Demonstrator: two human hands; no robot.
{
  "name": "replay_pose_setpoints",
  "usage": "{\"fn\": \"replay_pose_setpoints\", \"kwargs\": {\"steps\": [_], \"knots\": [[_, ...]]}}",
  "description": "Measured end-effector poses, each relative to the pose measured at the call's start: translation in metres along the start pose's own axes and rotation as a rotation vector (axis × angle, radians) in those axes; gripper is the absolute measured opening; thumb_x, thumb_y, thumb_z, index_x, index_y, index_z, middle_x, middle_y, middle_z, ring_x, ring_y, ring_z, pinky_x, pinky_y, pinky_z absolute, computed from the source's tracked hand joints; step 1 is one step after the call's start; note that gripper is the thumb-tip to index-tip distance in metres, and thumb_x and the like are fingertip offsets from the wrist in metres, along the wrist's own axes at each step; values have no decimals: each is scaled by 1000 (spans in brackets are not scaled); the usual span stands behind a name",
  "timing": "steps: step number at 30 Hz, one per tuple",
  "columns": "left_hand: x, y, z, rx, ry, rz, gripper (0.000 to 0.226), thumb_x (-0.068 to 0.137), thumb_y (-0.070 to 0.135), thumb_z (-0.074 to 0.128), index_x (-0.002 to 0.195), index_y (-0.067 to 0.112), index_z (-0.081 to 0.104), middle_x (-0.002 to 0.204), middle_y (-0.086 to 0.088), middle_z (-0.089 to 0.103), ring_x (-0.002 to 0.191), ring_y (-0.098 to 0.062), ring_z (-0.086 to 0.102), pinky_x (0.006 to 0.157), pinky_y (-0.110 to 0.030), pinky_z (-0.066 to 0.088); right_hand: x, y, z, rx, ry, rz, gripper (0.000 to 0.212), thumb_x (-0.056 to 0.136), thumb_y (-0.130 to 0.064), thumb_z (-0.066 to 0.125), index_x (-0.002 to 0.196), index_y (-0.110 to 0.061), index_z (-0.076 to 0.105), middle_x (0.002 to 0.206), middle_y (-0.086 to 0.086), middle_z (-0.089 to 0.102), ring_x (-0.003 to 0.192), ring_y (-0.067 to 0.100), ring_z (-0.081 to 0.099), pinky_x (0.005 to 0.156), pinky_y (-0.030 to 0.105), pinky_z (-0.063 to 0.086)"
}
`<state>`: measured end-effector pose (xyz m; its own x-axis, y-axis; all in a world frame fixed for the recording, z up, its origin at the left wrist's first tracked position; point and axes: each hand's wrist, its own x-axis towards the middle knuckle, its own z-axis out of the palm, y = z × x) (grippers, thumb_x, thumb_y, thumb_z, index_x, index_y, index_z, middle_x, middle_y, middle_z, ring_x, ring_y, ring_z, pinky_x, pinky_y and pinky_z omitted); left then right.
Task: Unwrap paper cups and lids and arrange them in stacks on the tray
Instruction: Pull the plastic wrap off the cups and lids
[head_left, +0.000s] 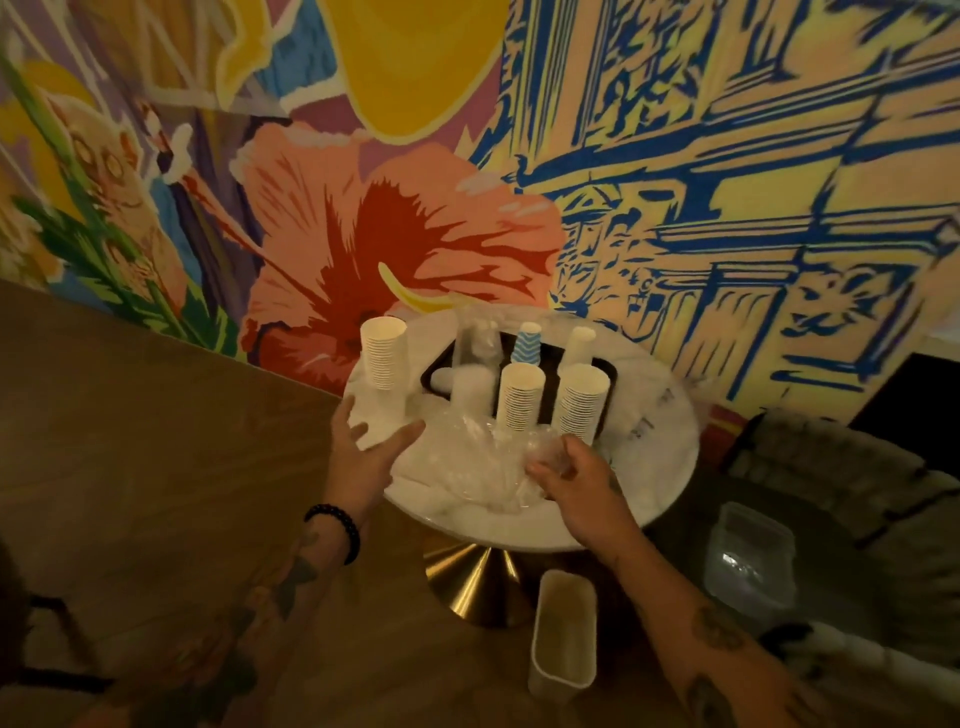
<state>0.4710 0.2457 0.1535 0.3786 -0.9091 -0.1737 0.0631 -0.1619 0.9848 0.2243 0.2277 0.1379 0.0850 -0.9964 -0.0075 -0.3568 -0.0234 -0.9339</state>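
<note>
Bright flower mural (363, 218), round white table (670, 467) on brass base (470, 582), white bin (563, 634) beside it

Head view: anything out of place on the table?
One cup stack stands off the black tray, at the left edge of the table by the open left hand. Crumpled clear wrap litters the table in front of the tray; the right hand grips it.
</note>
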Motion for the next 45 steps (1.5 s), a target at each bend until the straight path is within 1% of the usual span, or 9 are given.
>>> {"fn": "replay_pose_setpoints", "kwargs": {"steps": [5,10,16,19,23,28,31,39,45], "knots": [[-2,24,36,426,-257,-21,34,88,47,68,102,16,72,114,-2,67,106,-21,58,94,-38,45,-16,2,-53,32,64,40,24,94,-28,70,118,-27,65,118,-10,68,109,9,64,96,33,55],[-4,14,75,41,-188,-86,15,96,21,63,94,7,69,87,-9,72,85,-24,64,72,-33,49,-38,18,-93,166,218,82,7,93,-18,70,98,-23,71,98,-5,75,90,11,72,81,32,59],[-13,10,96,-56,-238,-159,19,100,24,57,107,8,64,86,-12,66,75,-25,64,66,-38,57,-61,50,-137,236,372,199,7,97,-18,65,98,-12,69,89,10,73,62,16,53,55,26,45],[-21,10,113,16,-316,-225,32,102,40,50,104,11,63,94,-11,72,81,-27,69,62,-34,53,-62,61,-149,307,394,283,10,98,-19,64,98,-11,71,98,8,73,81,17,66,61,24,52],[-29,1,136,-18,-429,-290,39,103,43,44,113,10,62,108,-15,73,94,-35,72,70,-41,56,-61,67,-166,653,330,441,23,101,-26,60,117,-11,63,117,14,70,105,31,70,78,46,61],[-28,-19,167,-132,-583,-418,39,97,50,53,128,29,59,126,-9,66,101,-38,71,78,-50,57,-49,82,-179,707,194,451,65,76,-9,80,132,-23,50,128,10,65,111,30,68,85,47,60],[-18,-30,191,-159,-618,-461,43,94,55,54,135,40,52,132,-9,61,102,-39,71,76,-53,59,-28,95,-189,607,294,427,58,80,9,73,128,-16,52,123,11,67,109,29,69,80,36,62],[23,-29,274,-224,-711,-433,40,98,54,45,138,53,42,136,-5,59,104,-39,70,85,-54,57,61,113,-250,563,464,385,46,85,-1,73,126,-16,57,118,14,69,98,30,71,80,36,60],[48,-33,322,-208,-735,-367,73,88,6,69,141,42,36,122,-14,69,105,-36,70,84,-46,58,133,115,-284,432,601,347,61,91,2,66,137,-28,39,110,12,66,93,28,68,79,39,59]]}}
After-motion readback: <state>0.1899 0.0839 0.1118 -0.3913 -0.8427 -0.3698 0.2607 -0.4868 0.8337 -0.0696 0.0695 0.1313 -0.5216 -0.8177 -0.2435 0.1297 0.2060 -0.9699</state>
